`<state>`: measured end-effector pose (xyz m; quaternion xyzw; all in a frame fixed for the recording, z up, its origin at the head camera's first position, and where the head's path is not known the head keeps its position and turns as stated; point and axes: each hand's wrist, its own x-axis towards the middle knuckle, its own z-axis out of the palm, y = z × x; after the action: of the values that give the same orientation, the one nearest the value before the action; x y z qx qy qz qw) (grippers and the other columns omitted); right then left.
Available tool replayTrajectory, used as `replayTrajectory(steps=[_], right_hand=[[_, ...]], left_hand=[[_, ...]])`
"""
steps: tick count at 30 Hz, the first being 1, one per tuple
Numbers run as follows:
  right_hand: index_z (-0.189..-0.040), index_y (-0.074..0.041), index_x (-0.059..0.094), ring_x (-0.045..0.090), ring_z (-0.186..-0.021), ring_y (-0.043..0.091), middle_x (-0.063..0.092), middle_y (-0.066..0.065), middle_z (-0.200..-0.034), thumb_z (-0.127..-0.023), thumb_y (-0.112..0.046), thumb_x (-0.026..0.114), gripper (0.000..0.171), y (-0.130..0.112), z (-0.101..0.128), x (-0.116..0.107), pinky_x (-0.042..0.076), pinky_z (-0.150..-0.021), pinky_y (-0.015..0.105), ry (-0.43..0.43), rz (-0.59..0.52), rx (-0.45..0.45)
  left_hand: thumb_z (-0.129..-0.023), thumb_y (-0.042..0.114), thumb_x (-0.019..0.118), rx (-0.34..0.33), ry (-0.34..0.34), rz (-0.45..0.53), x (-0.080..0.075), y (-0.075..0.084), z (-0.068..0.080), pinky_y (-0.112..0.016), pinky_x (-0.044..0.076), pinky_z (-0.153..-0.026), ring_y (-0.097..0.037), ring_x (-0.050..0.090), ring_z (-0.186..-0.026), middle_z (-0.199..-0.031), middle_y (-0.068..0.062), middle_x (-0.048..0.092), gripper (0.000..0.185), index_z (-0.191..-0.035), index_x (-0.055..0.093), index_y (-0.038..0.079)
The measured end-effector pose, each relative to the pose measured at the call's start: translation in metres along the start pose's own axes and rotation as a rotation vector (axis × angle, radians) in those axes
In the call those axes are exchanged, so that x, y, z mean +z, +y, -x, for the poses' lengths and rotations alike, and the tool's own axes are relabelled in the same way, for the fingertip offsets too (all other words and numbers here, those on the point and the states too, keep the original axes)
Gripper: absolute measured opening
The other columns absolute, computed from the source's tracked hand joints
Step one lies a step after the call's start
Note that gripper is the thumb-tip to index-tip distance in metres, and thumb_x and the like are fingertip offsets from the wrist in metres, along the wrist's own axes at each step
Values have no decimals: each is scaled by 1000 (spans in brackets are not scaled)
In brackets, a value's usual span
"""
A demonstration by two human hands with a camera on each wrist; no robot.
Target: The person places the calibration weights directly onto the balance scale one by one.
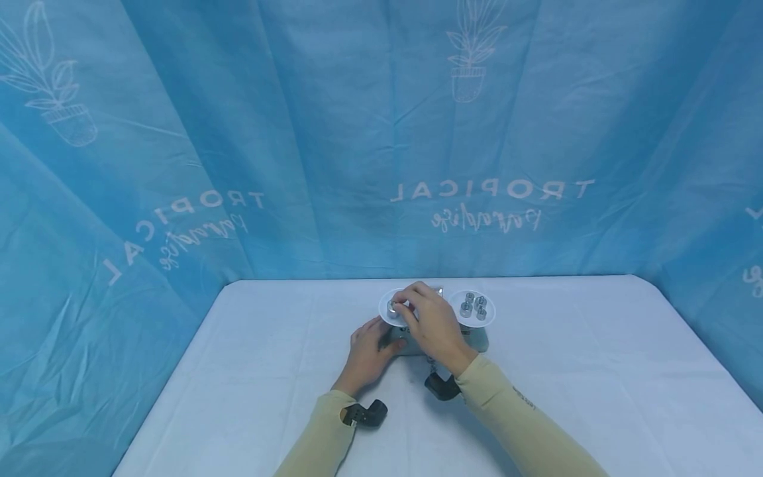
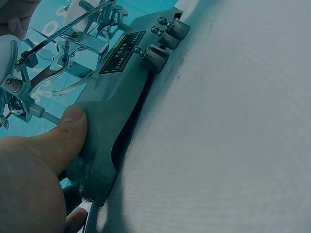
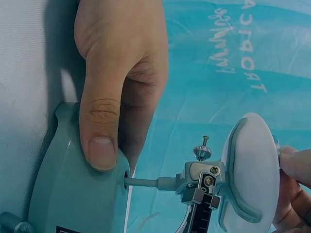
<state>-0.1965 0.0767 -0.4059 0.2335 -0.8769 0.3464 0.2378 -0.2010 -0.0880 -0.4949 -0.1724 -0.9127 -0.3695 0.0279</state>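
Note:
A green balance scale stands at the far middle of the table, its base (image 1: pixel 479 341) under two white pans. My left hand (image 1: pixel 387 339) grips the base's left end, thumb (image 2: pixel 68 128) on top of the base (image 2: pixel 121 87) and a finger under its edge. My right hand (image 1: pixel 403 305) reaches over the left pan (image 1: pixel 384 317) and pinches a small silver weight (image 1: pixel 393 307) on it. The right pan (image 1: pixel 491 317) carries several silver weights (image 1: pixel 473 306). In the right wrist view the left pan (image 3: pixel 248 174) shows edge-on, with my right fingers (image 3: pixel 294 165) behind it.
Three knobbed cylinder weights (image 2: pixel 163 41) sit in the base by its nameplate. A white cloth covers the table (image 1: pixel 250 371). A blue printed curtain (image 1: pixel 357 165) closes off the back and sides. Black wrist cameras (image 1: pixel 366 414) hang under both sleeves.

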Motion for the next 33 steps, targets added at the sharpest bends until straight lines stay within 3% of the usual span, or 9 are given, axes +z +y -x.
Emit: replayTrajectory(steps=[16,33], right_hand=[[-109,-10,75,63,-76,12,68,1,-98,-93,-16,75,18,2,1,-2,51,-61,27,15,24,37],[-108,-8,74,58,-75,10,64,0,-92,-92,-12,75,16,11,18,-18,50,-62,26,6,-70,44]], left_hand=[[-99,42,61,9,13,-3,2,-3,-1,-59,20,-117,-31,36,-144,-152,-7,49,59,-149,49,13],[-98,42,63,-3,24,-9,3,-2,-1,-58,19,-118,-30,37,-145,-152,-5,49,59,-150,48,16]])
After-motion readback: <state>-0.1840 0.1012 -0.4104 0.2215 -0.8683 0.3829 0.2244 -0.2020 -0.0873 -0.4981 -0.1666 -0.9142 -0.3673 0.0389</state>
